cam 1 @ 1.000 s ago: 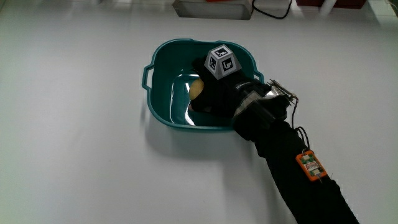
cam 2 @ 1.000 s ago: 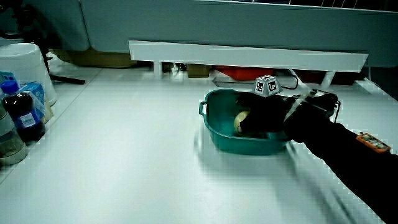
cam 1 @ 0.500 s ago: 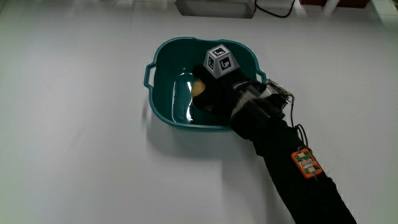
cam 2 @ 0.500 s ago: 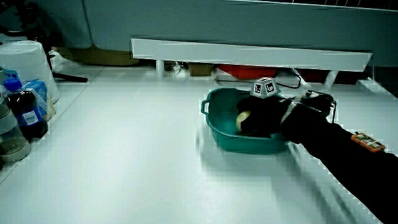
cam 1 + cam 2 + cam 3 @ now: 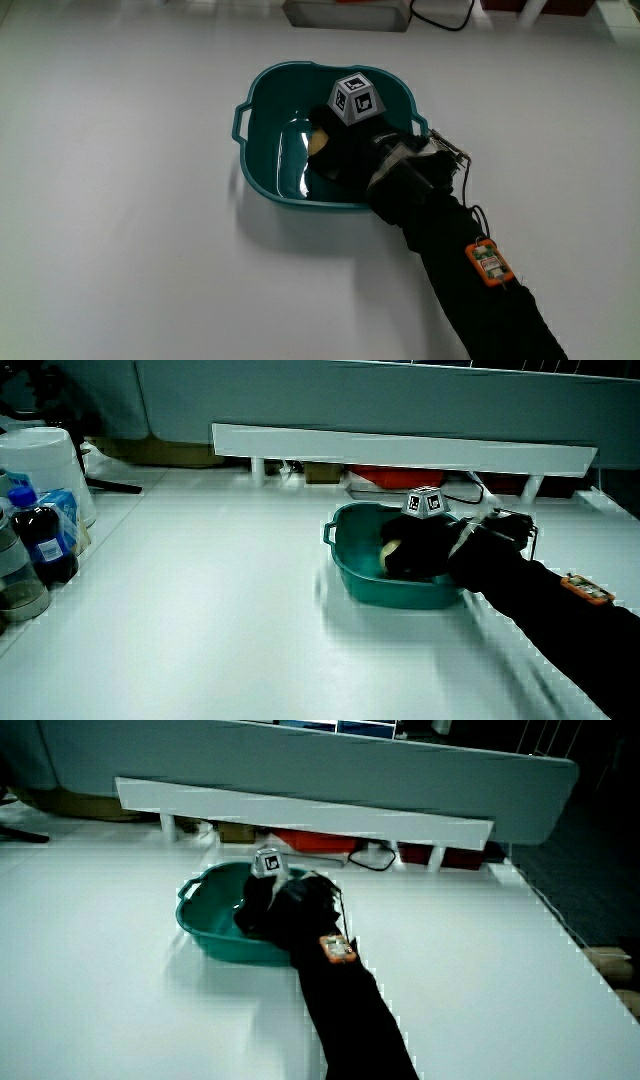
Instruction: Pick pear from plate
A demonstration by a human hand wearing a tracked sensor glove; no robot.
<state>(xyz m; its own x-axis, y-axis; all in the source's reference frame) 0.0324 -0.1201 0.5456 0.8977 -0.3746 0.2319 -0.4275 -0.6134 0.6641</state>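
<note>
there is one teal basin (image 5: pixel 262 160) on the white table (image 5: pixel 120 230), one pear (image 5: pixel 319 141) in it, and one gloved hand (image 5: pixel 345 150) with one patterned cube (image 5: pixel 357 98) on its back. the task calls the container a plate, but it is a deep tub with two small handles on the rim.

if the basin is taken as a clock face in the main view, with 6 o'clock at the rim nearest to the person, the pear lies close to the middle, a little toward 12 o'clock. only a small pale yellow part of it shows at the edge of the glove. the hand comes in over the rim at about 4 o'clock and is down inside the basin, directly on the pear. the forearm (image 5: pixel 450 260) lies over the rim and carries one small orange tag (image 5: pixel 483 262).

in a side view the pear (image 5: pixel 391 549) shows as a pale round spot just at the front of the hand (image 5: pixel 420 546), low inside the basin (image 5: pixel 350 575). the fingers are bent downward and closed around the pear, touching it on the upper side; the fingertips themselves are hidden in the dark glove. the pear seems to sit low in the basin, but i cannot tell if it touches the floor.

in a side view the hand (image 5: pixel 265 905) covers the pear completely, and the cube (image 5: pixel 267 862) stands above the basin (image 5: pixel 205 925).

at the table's edge in a side view stand one dark bottle with a blue cap (image 5: pixel 40 546) and one white tub (image 5: pixel 45 468).
</note>
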